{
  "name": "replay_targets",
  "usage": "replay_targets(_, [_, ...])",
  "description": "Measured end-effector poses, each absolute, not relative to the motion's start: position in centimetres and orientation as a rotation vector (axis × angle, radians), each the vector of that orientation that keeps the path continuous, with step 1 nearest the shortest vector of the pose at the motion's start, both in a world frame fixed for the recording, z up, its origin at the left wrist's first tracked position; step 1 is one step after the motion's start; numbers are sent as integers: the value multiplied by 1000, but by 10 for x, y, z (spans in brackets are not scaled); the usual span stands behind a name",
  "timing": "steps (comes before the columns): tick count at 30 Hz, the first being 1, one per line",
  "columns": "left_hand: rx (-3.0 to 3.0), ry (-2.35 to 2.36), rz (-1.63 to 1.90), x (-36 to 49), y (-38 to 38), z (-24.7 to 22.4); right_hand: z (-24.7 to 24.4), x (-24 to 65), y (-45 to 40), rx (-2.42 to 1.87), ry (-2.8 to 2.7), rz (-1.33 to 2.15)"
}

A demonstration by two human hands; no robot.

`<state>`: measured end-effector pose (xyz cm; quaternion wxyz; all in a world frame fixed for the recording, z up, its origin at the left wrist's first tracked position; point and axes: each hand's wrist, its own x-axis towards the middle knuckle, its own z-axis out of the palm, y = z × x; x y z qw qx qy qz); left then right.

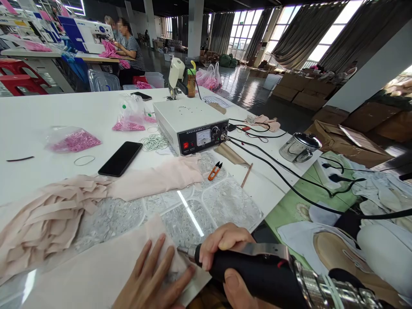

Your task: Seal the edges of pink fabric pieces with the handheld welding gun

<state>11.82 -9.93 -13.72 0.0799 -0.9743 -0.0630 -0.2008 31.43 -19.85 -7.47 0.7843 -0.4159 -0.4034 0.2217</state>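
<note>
My left hand (154, 274) lies flat with spread fingers on a pale pink fabric piece (93, 274) at the table's near side. My right hand (230, 262) is wrapped round a black ultrasonic hand tool (257, 270). Its narrow metal tip points left and meets the fabric's right edge, just beside my left fingers; whether it presses in I cannot tell. Under the fabric is a clear sheet over a grey stone-patterned mat (228, 206). A heap of pale pink fabric strips (48, 219) sits to the left, and another flat strip (157, 176) lies farther up.
A white control box (193, 124) with black cables stands mid-table. Orange thread snips (214, 171), a black phone (120, 159), bags of pink pieces (75, 139) and a metal mug (299, 148) lie around. Fabric cups (334, 249) fill the right side. A person (131, 53) sits at a sewing machine behind.
</note>
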Motion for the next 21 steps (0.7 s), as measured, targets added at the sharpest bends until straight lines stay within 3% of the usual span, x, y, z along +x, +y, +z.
replay_targets(21, [-2916, -162, -668, 120, -98, -142, -64, 318, -192, -926, -1001, 425])
